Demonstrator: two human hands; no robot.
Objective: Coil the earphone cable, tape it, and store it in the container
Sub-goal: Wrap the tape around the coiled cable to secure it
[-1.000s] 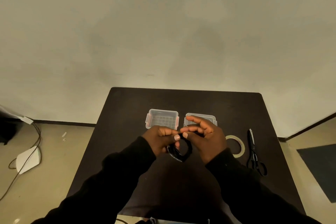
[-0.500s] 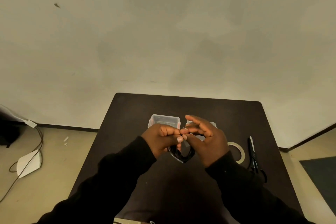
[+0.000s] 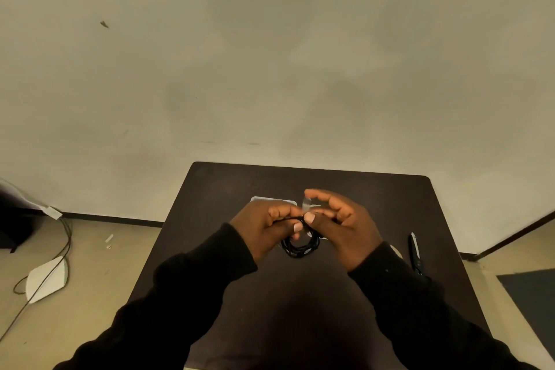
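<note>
Both my hands meet above the middle of the dark table (image 3: 228, 189). My left hand (image 3: 264, 225) pinches the top of the black coiled earphone cable (image 3: 300, 246), whose loop hangs below my fingers. My right hand (image 3: 339, 228) grips the coil from the right, thumb against it, and a short clear tape strip (image 3: 305, 204) stands up between its fingers. Behind my hands, the clear plastic container (image 3: 270, 199) is mostly hidden. The tape roll (image 3: 395, 251) shows only a sliver past my right wrist.
Black scissors (image 3: 416, 255) lie on the table's right side. The wall runs close behind the table. On the floor at the left are a white object (image 3: 45, 279) and a dark cord (image 3: 64, 246). A dark mat (image 3: 531, 297) lies on the floor at the right.
The view has tilted up, so the table sits lower in frame. My hands stay together on the coil; a tape strip now shows above my right fingers, and the container is more hidden.
</note>
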